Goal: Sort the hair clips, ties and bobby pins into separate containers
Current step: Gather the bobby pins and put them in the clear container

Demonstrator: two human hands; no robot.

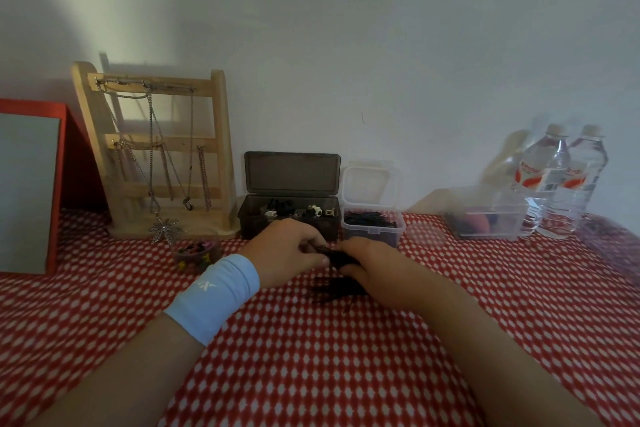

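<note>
My left hand (289, 250) and my right hand (362, 262) meet at the middle of the table, both with fingers curled around a small dark bundle (334, 255); blur hides what kind of item it is. More dark pieces (332, 291) lie on the cloth under my right hand. Behind them a dark open box (289, 218) holds hair clips. To its right a small clear tub (372, 225) holds black bobby pins. A little round cup (195, 255) with colourful small clips stands left of my left hand.
A wooden jewellery stand (159, 152) with chains leans at the back left beside a red-framed board (31, 184). At the back right stand a clear container (488, 215) with dark and red items and two water bottles (561, 180). A red patterned cloth (311, 357) covers the table.
</note>
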